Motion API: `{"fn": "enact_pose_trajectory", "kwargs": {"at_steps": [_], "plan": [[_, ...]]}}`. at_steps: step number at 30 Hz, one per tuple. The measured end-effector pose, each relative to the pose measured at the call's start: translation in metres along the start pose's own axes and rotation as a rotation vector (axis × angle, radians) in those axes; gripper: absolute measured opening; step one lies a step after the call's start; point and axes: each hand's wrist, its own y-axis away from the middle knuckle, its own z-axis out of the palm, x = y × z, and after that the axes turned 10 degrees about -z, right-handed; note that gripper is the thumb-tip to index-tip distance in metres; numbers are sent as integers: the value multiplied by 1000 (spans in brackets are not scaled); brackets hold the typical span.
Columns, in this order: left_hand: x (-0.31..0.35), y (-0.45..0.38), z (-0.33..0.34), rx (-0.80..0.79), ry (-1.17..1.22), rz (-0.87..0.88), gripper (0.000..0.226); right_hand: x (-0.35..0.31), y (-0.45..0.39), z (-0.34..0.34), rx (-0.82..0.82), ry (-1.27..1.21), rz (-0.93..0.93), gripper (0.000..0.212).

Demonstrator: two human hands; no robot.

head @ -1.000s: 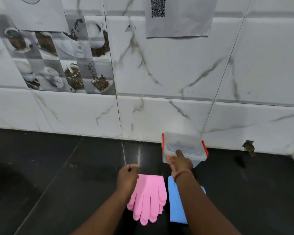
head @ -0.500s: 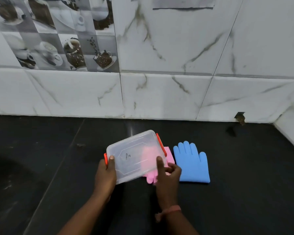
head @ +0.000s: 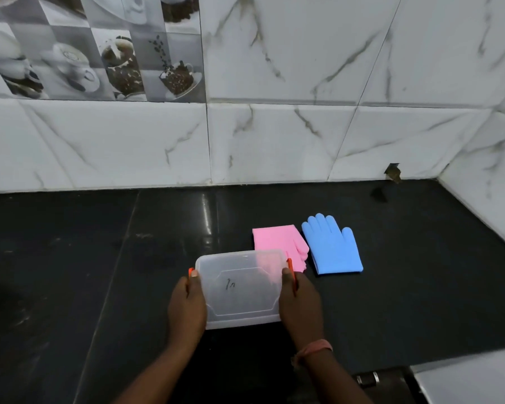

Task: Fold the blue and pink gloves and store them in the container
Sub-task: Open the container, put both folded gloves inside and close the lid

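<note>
— Where's the clear plastic container [head: 241,290] with orange clips?
— Between both hands: left hand [head: 187,306] and right hand [head: 301,301] grip its short sides, thumbs on the lid.
— The gloves?
— The pink rubber glove [head: 277,243] and blue rubber glove [head: 331,246] lie flat just beyond on the black counter [head: 420,287].

Both hands are now holding the container [head: 241,290] by its short ends, the left hand [head: 187,309] having joined the right hand [head: 301,304] after hanging in a fist. The container is coming away from the wall toward the person, uncovering most of the pink gloves [head: 277,243] again.
</note>
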Motion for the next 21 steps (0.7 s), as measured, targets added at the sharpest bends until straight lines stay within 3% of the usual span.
{"fn": "enact_pose_trajectory", "kwargs": {"at_steps": [9,12,15,18,19,21], "plan": [[-4,0,-9,-44,-62,-67,48,16,18,11,28,-31,120,54],[-4,-10,-9,-96,21,-195,49,21,8,4,-8,-115,282,54],[-17,-11,-19,-266,177,-380,51,27,2,-5,-66,-156,341,47],[-31,-15,-26,-370,195,-424,40,24,-2,-9,7,145,122,31],[-31,-17,-27,-408,193,-438,36,18,-4,-10,33,293,-27,37],[-27,-20,-28,-447,213,-455,31,1,-8,-9,-132,486,-273,84]]}}
